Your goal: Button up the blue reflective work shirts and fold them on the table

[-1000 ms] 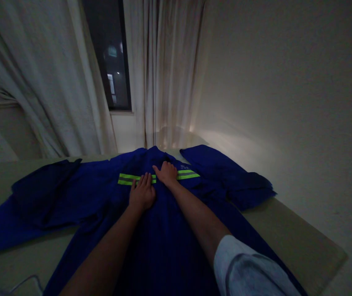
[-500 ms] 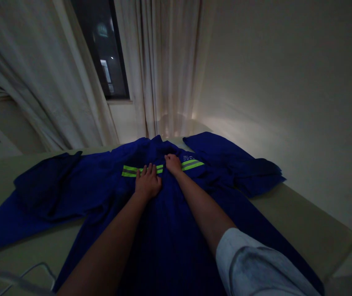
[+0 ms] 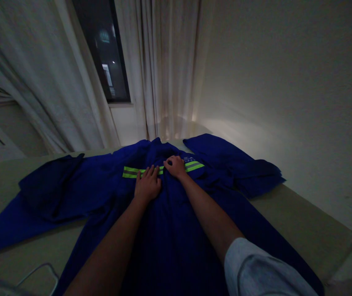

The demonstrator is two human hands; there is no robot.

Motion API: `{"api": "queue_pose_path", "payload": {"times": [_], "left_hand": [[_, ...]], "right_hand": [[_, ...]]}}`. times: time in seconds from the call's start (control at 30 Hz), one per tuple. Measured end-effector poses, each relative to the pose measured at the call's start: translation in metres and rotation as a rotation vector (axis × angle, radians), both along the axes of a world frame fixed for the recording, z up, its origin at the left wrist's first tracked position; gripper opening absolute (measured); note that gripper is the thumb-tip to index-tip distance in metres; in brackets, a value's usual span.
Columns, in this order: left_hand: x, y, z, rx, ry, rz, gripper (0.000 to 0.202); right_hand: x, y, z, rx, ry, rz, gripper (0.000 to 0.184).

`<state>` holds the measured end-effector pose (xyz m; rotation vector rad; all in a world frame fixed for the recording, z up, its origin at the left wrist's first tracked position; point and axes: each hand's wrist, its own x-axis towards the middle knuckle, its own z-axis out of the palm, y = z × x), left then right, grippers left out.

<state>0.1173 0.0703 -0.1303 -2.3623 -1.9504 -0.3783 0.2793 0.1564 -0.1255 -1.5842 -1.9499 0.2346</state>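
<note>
A dark blue work garment [image 3: 169,230] lies spread out, front side up, with its sleeves to both sides. Its lower end runs out of view, so I cannot tell a jacket from a coverall. Across the chest run yellow-green and grey reflective strips [image 3: 129,172]. My left hand [image 3: 147,183] rests flat on the left strip, fingers spread. Just to its right, my right hand [image 3: 176,166] is closed in a pinch at the garment's centre front, thumb and forefinger curled into a ring. Whatever small part sits between those fingertips is too dark to make out.
Under the garment is a pale greenish surface [image 3: 311,222] with an edge at the right. A light cable [image 3: 44,265] curls at the lower left. Behind stand long curtains [image 3: 169,61], a dark window [image 3: 108,53] and a plain wall [image 3: 287,82].
My right hand has shifted slightly down and to the right along the centre front, its thumb and forefinger now showing as a ring. The left hand stays nearly in place.
</note>
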Motion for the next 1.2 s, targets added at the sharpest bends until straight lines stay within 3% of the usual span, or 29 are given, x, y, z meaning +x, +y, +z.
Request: {"api": "queue_pose_path", "payload": {"times": [0.1,0.2,0.33,0.4,0.47,0.57,0.7,0.87,1.07,1.2], "left_hand": [[0.0,0.002,0.0,-0.02,-0.013,0.014,0.061],[-0.001,0.004,-0.001,-0.03,-0.025,0.011,0.066],[-0.001,0.005,-0.002,-0.038,-0.03,0.009,0.067],[-0.001,0.004,-0.001,-0.032,-0.032,0.011,0.067],[-0.001,0.003,0.0,-0.03,-0.036,0.01,0.067],[-0.001,0.002,0.001,-0.032,-0.04,0.012,0.067],[-0.001,0.002,0.001,-0.035,-0.032,0.015,0.063],[-0.001,0.003,0.0,-0.033,-0.023,0.023,0.064],[0.0,0.003,0.0,-0.032,0.007,0.036,0.063],[-0.001,0.003,0.0,-0.024,0.012,0.038,0.062]], "right_hand": [[0.009,0.001,0.011,-0.126,-0.038,-0.069,0.029],[0.022,0.0,0.032,-0.243,-0.098,0.043,0.022],[0.023,-0.009,0.058,-0.143,-0.289,0.221,0.041],[0.016,-0.014,0.065,-0.139,-0.379,0.284,0.033],[0.008,-0.018,0.067,-0.216,-0.407,0.304,0.02],[0.004,-0.02,0.065,-0.343,-0.43,0.247,0.034],[0.008,-0.021,0.065,-0.422,-0.437,0.193,0.037],[0.008,-0.026,0.07,-0.419,-0.424,0.179,0.027],[0.002,-0.029,0.067,-0.368,-0.478,0.151,0.053],[0.0,-0.029,0.066,-0.358,-0.484,0.122,0.056]]}}
